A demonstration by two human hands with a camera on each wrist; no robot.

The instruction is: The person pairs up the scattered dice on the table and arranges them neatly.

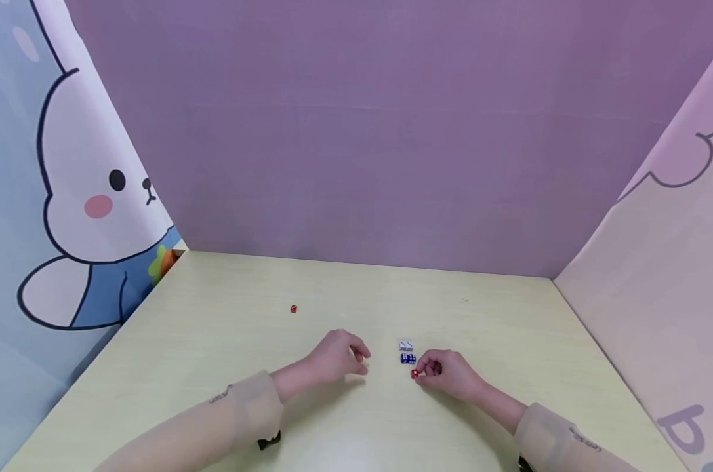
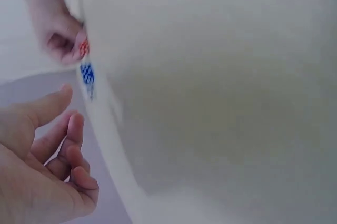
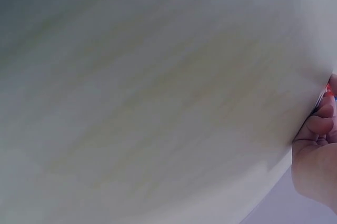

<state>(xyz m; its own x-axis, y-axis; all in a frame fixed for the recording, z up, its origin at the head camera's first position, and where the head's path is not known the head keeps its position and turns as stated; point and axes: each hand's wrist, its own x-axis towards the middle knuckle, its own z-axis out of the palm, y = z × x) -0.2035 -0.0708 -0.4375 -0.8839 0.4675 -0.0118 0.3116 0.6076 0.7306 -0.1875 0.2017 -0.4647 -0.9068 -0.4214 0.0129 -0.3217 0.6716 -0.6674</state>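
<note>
My right hand (image 1: pixel 448 373) pinches a red die (image 1: pixel 414 373) between thumb and fingertips, low over the table. Just beyond that die, two blue dice (image 1: pixel 408 358) sit side by side, with white dice (image 1: pixel 406 345) lined up behind them. My left hand (image 1: pixel 336 356) hovers to the left of this group, fingers loosely bent and nothing in its grasp. In the left wrist view, its thumb and fingertips stand apart, and the blue dice (image 2: pixel 87 74) look blurred. The right wrist view catches my right hand (image 3: pixel 318 150) at the edge, with only a sliver of red at the fingertips.
Another red die (image 1: pixel 294 309) lies alone farther back on the left of the pale wooden table (image 1: pixel 214 341). A purple panel (image 1: pixel 391 144) rises along the table's back edge. Printed cloth walls flank it, one with a cartoon rabbit (image 1: pixel 90 177) on the left.
</note>
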